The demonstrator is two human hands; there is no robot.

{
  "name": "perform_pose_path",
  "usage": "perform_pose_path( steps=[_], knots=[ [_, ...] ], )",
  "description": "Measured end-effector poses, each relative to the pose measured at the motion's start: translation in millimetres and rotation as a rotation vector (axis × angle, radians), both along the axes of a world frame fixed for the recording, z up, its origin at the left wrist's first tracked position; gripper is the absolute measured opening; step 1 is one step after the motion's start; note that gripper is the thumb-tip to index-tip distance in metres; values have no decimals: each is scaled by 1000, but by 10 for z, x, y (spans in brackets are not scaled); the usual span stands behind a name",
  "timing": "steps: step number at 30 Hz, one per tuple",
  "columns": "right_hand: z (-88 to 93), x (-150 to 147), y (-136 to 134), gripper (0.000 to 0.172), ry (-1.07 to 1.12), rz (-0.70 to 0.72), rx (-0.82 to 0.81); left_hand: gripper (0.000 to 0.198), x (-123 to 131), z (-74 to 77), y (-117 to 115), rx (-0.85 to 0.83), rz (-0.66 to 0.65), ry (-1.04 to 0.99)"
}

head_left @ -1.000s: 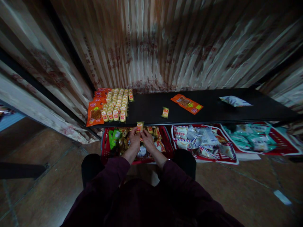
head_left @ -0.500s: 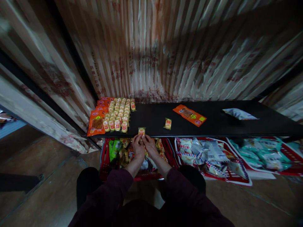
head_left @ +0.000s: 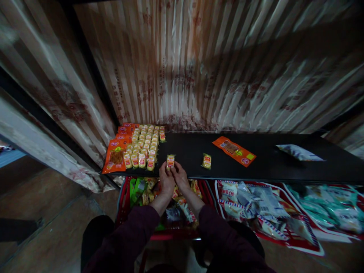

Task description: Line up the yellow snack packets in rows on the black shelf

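Between my two hands, at the front edge of the black shelf (head_left: pixel 186 151), is a small yellow wrapped snack cake (head_left: pixel 170 161) with a red and white label. My left hand (head_left: pixel 166 178) grips it from the left and my right hand (head_left: pixel 179 176) from the right, fingers closed at its lower end. To the left stand close rows of the same small cakes (head_left: pixel 142 160). Another single cake (head_left: pixel 207 161) lies on the shelf to the right of my hands.
Orange snack packets (head_left: pixel 116 154) line the shelf's left end. One orange packet (head_left: pixel 234 151) and a white packet (head_left: pixel 298 152) lie on the right. Below are a red basket of mixed snacks (head_left: pixel 212 197), a basket of white packets (head_left: pixel 320 248) and teal packets (head_left: pixel 332 208). A striped curtain (head_left: pixel 182 76) hangs behind.
My hands have brought the cake slightly farther in over the shelf's front edge. The camera view has shifted, so the shelf appears lower and a little larger.
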State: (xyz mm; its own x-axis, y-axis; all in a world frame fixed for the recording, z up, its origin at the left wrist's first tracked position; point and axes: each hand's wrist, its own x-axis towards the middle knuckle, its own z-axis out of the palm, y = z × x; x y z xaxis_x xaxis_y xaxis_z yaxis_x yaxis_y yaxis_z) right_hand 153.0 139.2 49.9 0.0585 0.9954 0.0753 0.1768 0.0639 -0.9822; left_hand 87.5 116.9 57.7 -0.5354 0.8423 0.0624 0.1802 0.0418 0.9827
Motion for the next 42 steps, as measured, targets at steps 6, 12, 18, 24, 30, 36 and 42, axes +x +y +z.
perform_pose_path(
  steps=[6, 12, 18, 24, 30, 36, 42],
  knots=[
    [-44, -65, 241, 37, -201, -40, -3, 38, -91, 18, 208, -45, 1, 2],
    [-94, -143, 526, 37, -226, -43, -21, 38, -169, 96, 421, -120, -8, 29],
    [-167, -222, 789, 34, -221, -44, 43, 34, -203, 99, 681, -127, 0, 34],
    [-202, -279, 986, 34, -202, -55, 92, 34, -218, -17, 909, -96, 22, 10],
    [-216, -310, 1193, 34, -202, -72, 65, 32, -230, -31, 1130, -83, 39, 33],
    [-274, -333, 1394, 37, -201, -79, 61, 29, -218, 26, 1321, -84, -1, 48],
    [-256, -360, 1564, 42, -246, -33, 99, 27, -223, 113, 1465, -112, -10, 41]
  ],
)
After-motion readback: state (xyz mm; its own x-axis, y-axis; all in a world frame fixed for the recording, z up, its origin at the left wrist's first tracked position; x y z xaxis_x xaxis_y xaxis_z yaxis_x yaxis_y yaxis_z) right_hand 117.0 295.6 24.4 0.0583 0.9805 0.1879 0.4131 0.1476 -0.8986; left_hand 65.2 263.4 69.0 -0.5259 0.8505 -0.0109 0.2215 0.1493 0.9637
